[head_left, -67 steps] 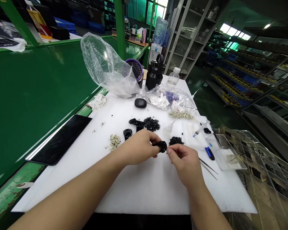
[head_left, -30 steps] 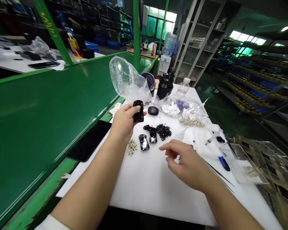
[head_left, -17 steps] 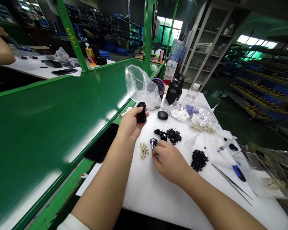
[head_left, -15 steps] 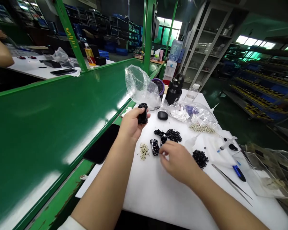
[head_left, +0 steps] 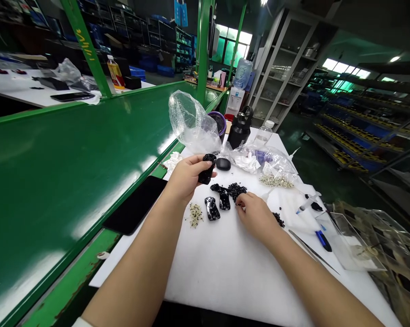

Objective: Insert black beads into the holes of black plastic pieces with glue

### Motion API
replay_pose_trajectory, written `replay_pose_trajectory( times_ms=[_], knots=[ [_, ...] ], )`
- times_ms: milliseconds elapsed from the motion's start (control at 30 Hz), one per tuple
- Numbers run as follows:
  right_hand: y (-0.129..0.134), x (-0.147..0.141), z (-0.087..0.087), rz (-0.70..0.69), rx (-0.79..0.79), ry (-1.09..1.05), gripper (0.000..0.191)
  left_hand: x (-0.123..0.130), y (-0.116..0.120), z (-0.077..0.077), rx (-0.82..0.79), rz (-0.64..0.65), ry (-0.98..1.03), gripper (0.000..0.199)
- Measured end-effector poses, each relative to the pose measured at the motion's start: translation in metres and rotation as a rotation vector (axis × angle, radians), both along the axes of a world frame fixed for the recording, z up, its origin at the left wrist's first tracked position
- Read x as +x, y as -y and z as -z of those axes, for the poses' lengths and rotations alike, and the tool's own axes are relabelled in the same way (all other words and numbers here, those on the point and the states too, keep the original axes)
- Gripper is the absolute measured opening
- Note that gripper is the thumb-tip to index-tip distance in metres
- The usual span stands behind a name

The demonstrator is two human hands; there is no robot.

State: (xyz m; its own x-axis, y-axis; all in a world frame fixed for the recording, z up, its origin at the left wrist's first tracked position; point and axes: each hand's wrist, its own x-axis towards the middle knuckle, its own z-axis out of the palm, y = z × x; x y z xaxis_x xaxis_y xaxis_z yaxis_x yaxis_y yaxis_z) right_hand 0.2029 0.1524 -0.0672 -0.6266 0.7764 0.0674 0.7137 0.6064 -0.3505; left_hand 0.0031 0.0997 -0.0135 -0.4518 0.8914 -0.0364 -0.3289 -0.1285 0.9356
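Observation:
My left hand (head_left: 190, 175) is closed around a glossy black part (head_left: 206, 170), held above the white table. My right hand (head_left: 254, 211) has its thumb and fingertips pinched together at the near edge of a pile of small black pieces (head_left: 237, 190); whatever is between them is too small to make out. Between the hands two more glossy black parts lie on the table, one nearer (head_left: 212, 209) and one farther (head_left: 224, 199). A small heap of pale pieces (head_left: 195, 215) is left of them. Another black pile (head_left: 279, 220) is partly hidden behind my right hand.
A black case (head_left: 223, 164), black bottle (head_left: 239, 131) and clear bags (head_left: 194, 122) stand or lie toward the back. Tweezers (head_left: 313, 250), a blue-handled tool (head_left: 323, 241) and a clear tray (head_left: 351, 245) are at right. A dark tablet (head_left: 135, 204) lies by the green divider (head_left: 71, 150).
My right hand has moved from beside the nearer black part to the black pile. My left hand holds its part lower and closer to the others. The view has shifted, and the person's arm at left is gone.

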Motion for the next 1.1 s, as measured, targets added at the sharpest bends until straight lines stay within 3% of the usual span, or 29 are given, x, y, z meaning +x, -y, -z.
replay_pose_trajectory(
  times_ms=[200, 467, 600, 700, 800, 967, 1100],
  knots=[
    [0.006, -0.001, 0.000, 0.012, -0.014, 0.007, 0.017, 0.003, 0.000, -0.001, -0.017, 0.033, -0.033, 0.018],
    [0.013, 0.023, -0.015, -0.071, -0.111, -0.100, 0.013, 0.016, 0.001, 0.000, -0.059, 0.122, -0.073, 0.017],
    [0.014, 0.029, -0.010, -0.067, -0.186, -0.253, 0.012, 0.020, -0.001, 0.002, -0.085, 0.165, -0.123, 0.014],
    [0.011, 0.033, -0.003, -0.025, -0.323, -0.406, 0.007, 0.024, -0.001, 0.005, -0.105, 0.206, -0.179, 0.013],
    [0.005, 0.039, 0.000, 0.035, -0.485, -0.584, 0.016, 0.031, 0.000, 0.007, -0.151, 0.303, -0.253, 0.013],
    [-0.007, 0.053, -0.005, 0.114, -0.639, -0.852, 0.031, 0.051, 0.005, 0.008, -0.238, 0.433, -0.477, 0.025],
    [-0.008, 0.059, -0.011, 0.148, -0.712, -0.985, 0.030, 0.061, 0.005, 0.010, -0.248, 0.508, -0.548, 0.023]
  ],
)
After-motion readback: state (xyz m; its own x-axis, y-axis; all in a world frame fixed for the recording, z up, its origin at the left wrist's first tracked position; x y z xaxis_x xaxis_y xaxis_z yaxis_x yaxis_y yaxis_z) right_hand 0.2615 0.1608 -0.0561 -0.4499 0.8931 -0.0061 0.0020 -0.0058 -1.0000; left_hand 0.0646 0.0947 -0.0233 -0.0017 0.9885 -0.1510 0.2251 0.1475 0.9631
